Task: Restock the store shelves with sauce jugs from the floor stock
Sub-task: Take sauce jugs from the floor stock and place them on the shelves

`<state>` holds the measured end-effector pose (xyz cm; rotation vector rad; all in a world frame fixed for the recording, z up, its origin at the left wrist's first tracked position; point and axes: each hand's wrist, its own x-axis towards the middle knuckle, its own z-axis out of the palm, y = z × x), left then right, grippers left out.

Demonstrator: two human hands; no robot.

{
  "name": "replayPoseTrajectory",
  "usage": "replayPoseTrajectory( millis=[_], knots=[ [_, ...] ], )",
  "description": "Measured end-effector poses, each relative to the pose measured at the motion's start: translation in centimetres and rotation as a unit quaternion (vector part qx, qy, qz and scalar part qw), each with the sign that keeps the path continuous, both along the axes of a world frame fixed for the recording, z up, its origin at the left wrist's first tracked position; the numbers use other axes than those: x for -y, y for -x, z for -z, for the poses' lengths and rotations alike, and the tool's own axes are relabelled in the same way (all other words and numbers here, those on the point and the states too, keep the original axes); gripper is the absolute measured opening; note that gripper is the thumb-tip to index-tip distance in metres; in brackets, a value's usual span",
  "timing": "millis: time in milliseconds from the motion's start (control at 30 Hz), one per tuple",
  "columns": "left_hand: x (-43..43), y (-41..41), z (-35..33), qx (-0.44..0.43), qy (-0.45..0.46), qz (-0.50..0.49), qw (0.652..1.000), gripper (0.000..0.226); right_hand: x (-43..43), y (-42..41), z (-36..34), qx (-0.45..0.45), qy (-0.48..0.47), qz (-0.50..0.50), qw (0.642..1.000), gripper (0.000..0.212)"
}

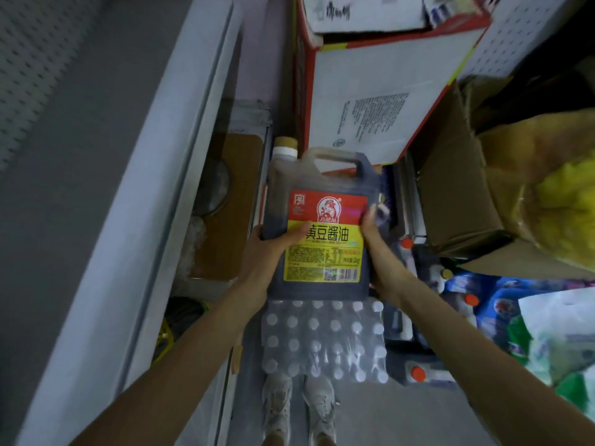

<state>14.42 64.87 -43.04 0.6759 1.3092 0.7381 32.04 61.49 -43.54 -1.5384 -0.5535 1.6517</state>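
A big dark sauce jug with a red and yellow label, a built-in handle and a white cap with a tan seal hangs in the air at the centre of the head view. My left hand grips its lower left side, thumb across the yellow label. My right hand grips its right edge, fingers curled round the side. The grey store shelf runs along the left. More jugs with orange caps stand on the floor at the right.
A shrink-wrapped pack of small bottles sits on the floor under the jug, just ahead of my shoes. Stacked cartons rise behind it. An open brown box and plastic bags crowd the right side.
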Motion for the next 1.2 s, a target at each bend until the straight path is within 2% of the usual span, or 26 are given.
replayPoseTrajectory(
  millis=[67, 133, 167, 233, 333, 400, 533, 667, 733, 800, 867, 933, 1000, 1067, 1133, 1200],
  knots=[
    [-0.3, -0.1, -1.4, 0.005, 0.023, -0.002, 1.0, 0.083, 0.5, 0.6, -1.3, 0.011, -0.005, -0.013, 1.0, 0.086],
    [-0.4, 0.0, -3.6, 0.007, 0.038, 0.016, 0.999, 0.083, 0.7, 1.2, -3.8, 0.014, -0.012, 0.006, 1.0, 0.051],
    [-0.6, 0.2, -4.9, 0.008, 0.038, 0.027, 0.999, 0.084, 0.8, 1.3, -4.9, 0.015, -0.021, 0.019, 0.999, 0.042],
    [-1.1, 0.3, -7.0, 0.002, 0.027, 0.048, 0.998, 0.092, 1.0, 1.5, -6.4, 0.018, -0.027, 0.033, 0.999, 0.05],
    [-1.9, 0.8, -10.9, -0.004, 0.004, 0.065, 0.998, 0.106, 0.8, 2.4, -9.9, 0.043, -0.05, 0.058, 0.996, 0.091],
    [-2.3, 0.9, -14.1, 0.0, -0.016, 0.08, 0.997, 0.103, 0.4, 2.8, -12.4, 0.057, -0.066, 0.076, 0.993, 0.104],
    [-3.1, 1.3, -20.9, -0.002, -0.057, 0.098, 0.993, 0.097, -0.3, 2.9, -17.5, 0.073, -0.101, 0.098, 0.987, 0.094],
    [-3.7, 1.4, -27.3, 0.004, -0.116, 0.114, 0.987, 0.049, -1.2, 3.1, -24.0, 0.061, -0.154, 0.105, 0.981, 0.083],
    [-4.0, 1.4, -30.1, 0.003, -0.152, 0.112, 0.982, 0.047, -1.3, 3.1, -27.3, 0.062, -0.19, 0.092, 0.976, 0.083],
    [-4.1, 1.1, -32.6, -0.001, -0.175, 0.117, 0.978, 0.052, -1.9, 2.7, -29.7, 0.077, -0.219, 0.088, 0.969, 0.098],
    [-4.2, 0.6, -35.2, -0.009, -0.195, 0.113, 0.974, 0.068, -2.3, 2.2, -32.3, 0.09, -0.242, 0.09, 0.962, 0.104],
    [-4.2, 0.0, -37.5, -0.024, -0.217, 0.101, 0.971, 0.095, -2.5, 1.6, -35.0, 0.099, -0.253, 0.095, 0.958, 0.093],
    [-4.1, -0.4, -39.6, -0.03, -0.233, 0.091, 0.968, 0.104, -2.8, 0.9, -37.3, 0.098, -0.273, 0.082, 0.953, 0.076],
    [-3.4, -0.7, -41.9, -0.038, -0.25, 0.079, 0.964, 0.087, -2.9, 0.5, -39.3, 0.102, -0.284, 0.063, 0.951, 0.07],
    [-2.6, -1.1, -43.6, -0.043, -0.267, 0.066, 0.961, 0.062, -3.0, 0.0, -40.8, 0.108, -0.291, 0.042, 0.95, 0.076],
    [-1.7, -1.2, -44.7, -0.045, -0.284, 0.04, 0.957, 0.048, -3.2, -0.3, -42.1, 0.111, -0.301, 0.02, 0.947, 0.074]
  ],
)
